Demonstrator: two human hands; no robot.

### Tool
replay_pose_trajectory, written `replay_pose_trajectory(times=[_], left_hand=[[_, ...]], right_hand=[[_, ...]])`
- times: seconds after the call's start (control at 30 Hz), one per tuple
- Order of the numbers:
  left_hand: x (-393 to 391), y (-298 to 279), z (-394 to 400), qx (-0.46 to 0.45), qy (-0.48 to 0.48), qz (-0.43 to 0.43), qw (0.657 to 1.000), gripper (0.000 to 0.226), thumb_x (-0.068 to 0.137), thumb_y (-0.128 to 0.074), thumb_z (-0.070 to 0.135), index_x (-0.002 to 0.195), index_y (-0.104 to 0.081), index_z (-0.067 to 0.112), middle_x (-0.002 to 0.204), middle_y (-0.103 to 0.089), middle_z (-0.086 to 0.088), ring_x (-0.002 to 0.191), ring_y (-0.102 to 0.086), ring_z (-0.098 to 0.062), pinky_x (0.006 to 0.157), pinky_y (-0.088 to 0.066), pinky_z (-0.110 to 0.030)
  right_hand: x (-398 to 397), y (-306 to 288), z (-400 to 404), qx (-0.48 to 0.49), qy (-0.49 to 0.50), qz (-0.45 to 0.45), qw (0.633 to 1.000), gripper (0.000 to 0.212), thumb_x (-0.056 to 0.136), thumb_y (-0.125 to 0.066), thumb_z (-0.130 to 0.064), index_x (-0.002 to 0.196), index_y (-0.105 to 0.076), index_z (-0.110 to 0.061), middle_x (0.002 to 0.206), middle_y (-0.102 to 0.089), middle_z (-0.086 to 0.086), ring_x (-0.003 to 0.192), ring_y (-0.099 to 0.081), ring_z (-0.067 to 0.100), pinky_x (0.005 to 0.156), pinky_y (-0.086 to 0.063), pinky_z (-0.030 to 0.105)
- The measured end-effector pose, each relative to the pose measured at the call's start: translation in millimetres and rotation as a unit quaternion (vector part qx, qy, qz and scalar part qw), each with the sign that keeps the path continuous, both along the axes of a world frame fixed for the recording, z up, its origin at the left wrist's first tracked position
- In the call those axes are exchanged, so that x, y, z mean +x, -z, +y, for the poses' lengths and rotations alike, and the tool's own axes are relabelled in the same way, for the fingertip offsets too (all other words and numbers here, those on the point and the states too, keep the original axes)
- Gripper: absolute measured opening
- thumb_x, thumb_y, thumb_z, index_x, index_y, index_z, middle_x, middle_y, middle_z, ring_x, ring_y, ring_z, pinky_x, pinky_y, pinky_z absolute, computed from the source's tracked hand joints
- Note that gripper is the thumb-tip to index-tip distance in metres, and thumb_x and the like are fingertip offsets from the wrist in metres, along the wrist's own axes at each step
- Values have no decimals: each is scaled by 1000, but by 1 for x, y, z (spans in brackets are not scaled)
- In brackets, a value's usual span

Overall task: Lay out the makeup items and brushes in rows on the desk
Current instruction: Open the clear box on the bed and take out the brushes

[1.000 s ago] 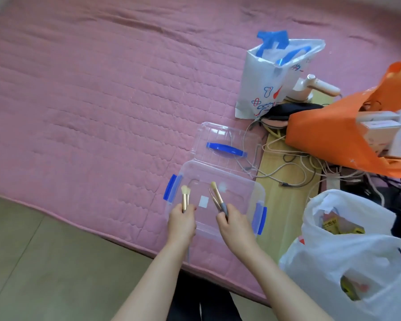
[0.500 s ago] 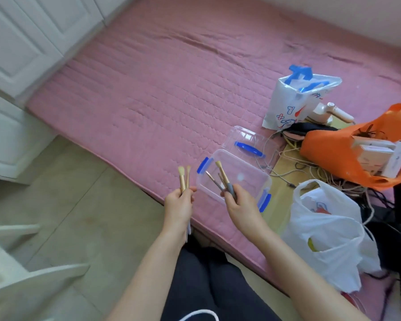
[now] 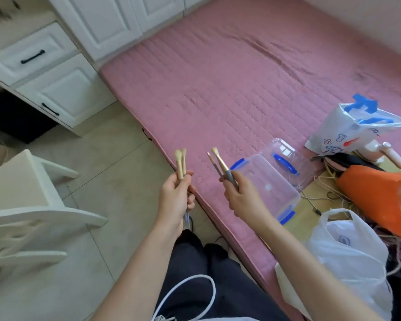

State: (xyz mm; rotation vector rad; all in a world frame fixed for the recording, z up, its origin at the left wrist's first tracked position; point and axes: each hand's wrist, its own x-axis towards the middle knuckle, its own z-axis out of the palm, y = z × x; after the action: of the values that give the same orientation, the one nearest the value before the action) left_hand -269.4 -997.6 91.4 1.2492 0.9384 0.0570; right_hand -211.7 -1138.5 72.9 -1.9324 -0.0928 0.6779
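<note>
My left hand [image 3: 175, 195] grips two gold-handled makeup brushes [image 3: 180, 162], bristles up, over the floor beside the bed edge. My right hand [image 3: 243, 198] holds two more brushes [image 3: 220, 163] with grey handles, a thin one and a thicker one, bristles up. Behind the right hand a clear plastic box [image 3: 270, 186] with blue clips lies on the pink bedcover [image 3: 229, 84]. Its clear lid [image 3: 283, 156] with a blue handle lies just beyond it. The white desk [image 3: 39, 72] with drawers stands at the far left.
A white chair [image 3: 30, 205] stands at the left on the tiled floor. On the right are a white plastic bag [image 3: 350, 251], an orange bag [image 3: 377, 198], a printed white bag [image 3: 350, 133] and tangled cables [image 3: 322, 188]. A white cord [image 3: 190, 290] crosses my lap.
The view has swung left, away from the box, bringing the desk and chair into sight. Both hands have lifted out of the box, still holding their brushes.
</note>
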Motion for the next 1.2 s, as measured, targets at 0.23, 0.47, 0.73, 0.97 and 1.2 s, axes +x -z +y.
replay_pose_trajectory(times=[0.23,0.47,0.73,0.97,1.2], left_hand=[[-23,-3,40,2,-75,-3,997,17,95,-48,5,95,-65,7,65,-45,1,50,-33,-9,45,-25,-23],[-48,5,91,-13,-115,-15,993,17,94,-47,4,96,-64,4,65,-48,-2,51,-35,-10,42,-26,-21],[-78,8,191,-16,-150,-7,989,16,95,-47,6,101,-62,5,67,-52,-4,50,-37,-10,43,-30,-19],[-108,-3,305,10,-170,-3,985,13,96,-47,6,98,-60,5,67,-57,-7,52,-38,-13,46,-29,-24],[-132,-3,387,3,-215,10,977,14,97,-47,5,98,-60,3,69,-55,-9,52,-37,-13,47,-27,-24]], right_hand=[[9,-1,49,-35,-70,-32,996,19,97,-39,-21,102,-57,-17,64,-46,-6,50,-38,10,48,-32,24],[-6,10,112,-65,-165,-47,983,20,96,-35,-19,98,-53,-11,67,-48,-3,55,-39,11,50,-33,26],[-37,5,216,-27,-217,-39,975,16,94,-39,-18,91,-54,-25,64,-47,-8,48,-38,4,42,-32,17],[-64,-4,328,-31,-260,-34,964,24,95,-37,-13,100,-56,-28,69,-54,-3,49,-42,5,43,-35,17],[-73,-5,408,-32,-285,-37,957,18,98,-37,-15,103,-55,-18,72,-55,-1,57,-45,9,46,-36,17]])
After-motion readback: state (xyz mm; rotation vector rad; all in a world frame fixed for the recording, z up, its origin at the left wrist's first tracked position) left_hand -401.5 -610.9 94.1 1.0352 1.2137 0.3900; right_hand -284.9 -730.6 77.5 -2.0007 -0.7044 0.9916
